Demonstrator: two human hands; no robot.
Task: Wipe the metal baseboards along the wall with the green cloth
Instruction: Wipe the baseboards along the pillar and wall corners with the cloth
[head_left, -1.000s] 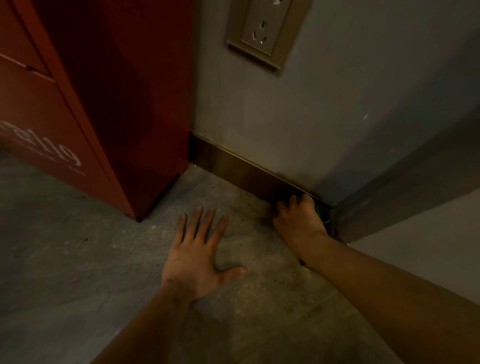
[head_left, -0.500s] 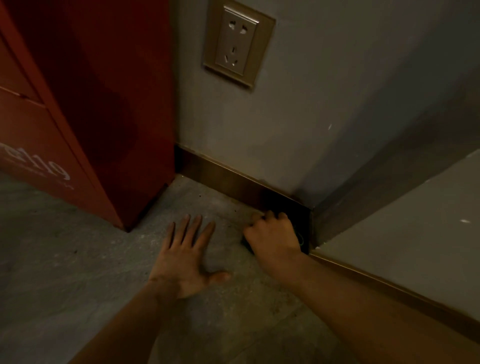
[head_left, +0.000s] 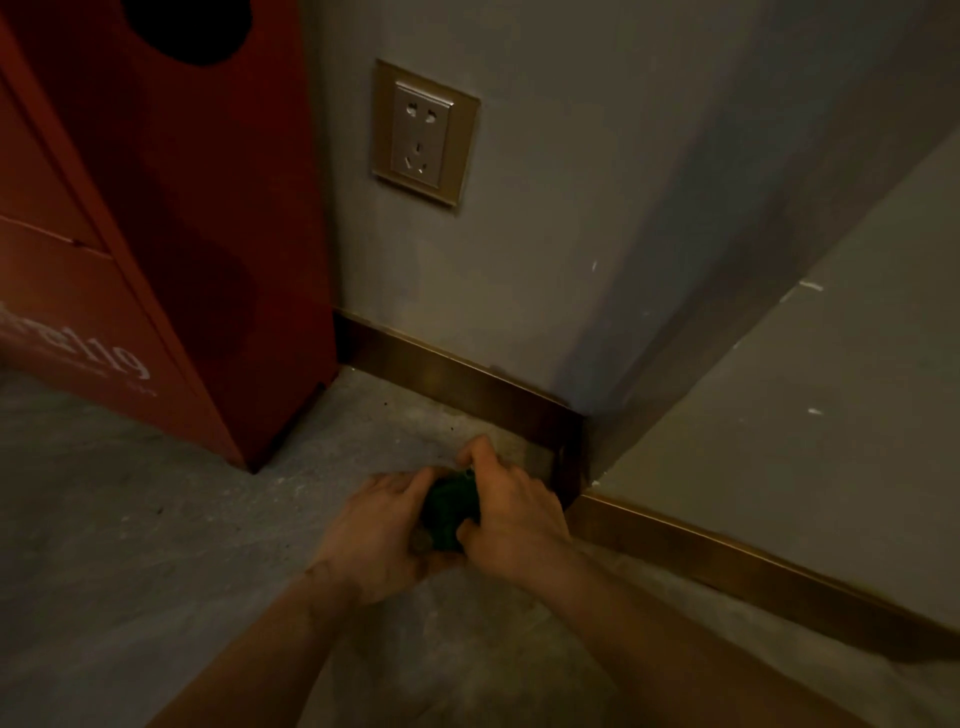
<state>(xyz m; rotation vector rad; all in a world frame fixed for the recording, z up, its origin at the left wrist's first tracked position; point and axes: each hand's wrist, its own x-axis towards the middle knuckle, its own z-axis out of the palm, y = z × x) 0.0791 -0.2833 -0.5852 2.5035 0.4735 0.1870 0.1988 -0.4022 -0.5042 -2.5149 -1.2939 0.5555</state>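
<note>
The green cloth (head_left: 447, 512) is bunched into a small wad between my two hands, low over the grey floor. My left hand (head_left: 376, 530) cups it from the left and below. My right hand (head_left: 511, 519) grips it from the right, fingers curled over its top. A brass-coloured metal baseboard (head_left: 457, 382) runs along the foot of the far wall to the outer corner (head_left: 574, 457). A second stretch of baseboard (head_left: 727, 558) continues along the right wall. Both hands sit just in front of the corner, apart from the baseboard.
A red cabinet (head_left: 171, 260) with white lettering stands on the left against the far wall, its corner near the baseboard's left end. A wall socket (head_left: 423, 132) in a brass frame sits above the baseboard. The concrete floor (head_left: 130, 545) spreads out to the left.
My right hand pulled the cloth back from the baseboard corner. My left hand lifted off the floor and closed on the cloth too. The view tilted up, showing more wall.
</note>
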